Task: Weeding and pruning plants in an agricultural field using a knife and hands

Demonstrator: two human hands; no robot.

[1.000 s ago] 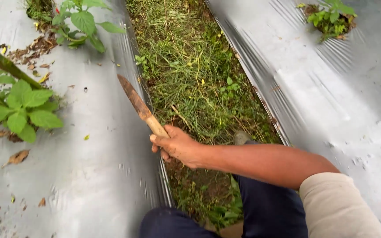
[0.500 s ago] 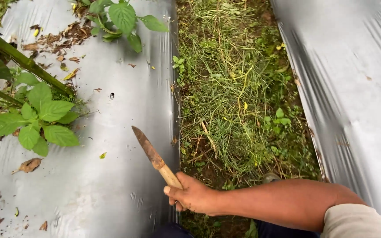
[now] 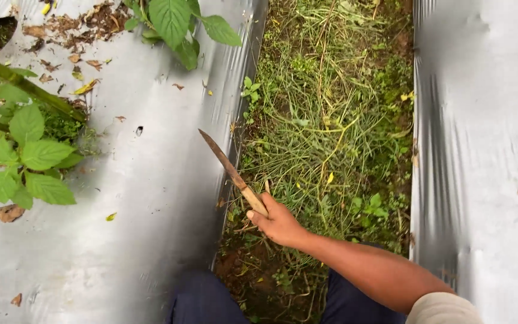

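Rusty knife stayed unused, right hand clenched on its wooden handle; furrow weeds stood largely uncut; left hand unseen.

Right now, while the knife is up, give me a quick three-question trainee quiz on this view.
1. True or false: the right hand holds the knife by its wooden handle.
2. What lies on both sides of the grass strip? A) bare soil B) silver plastic sheet C) planks
3. The knife tip points toward the upper ____ of the picture.

Key:
1. True
2. B, the silver plastic sheet
3. Left, over the sheet's edge. The left hand is out of view.
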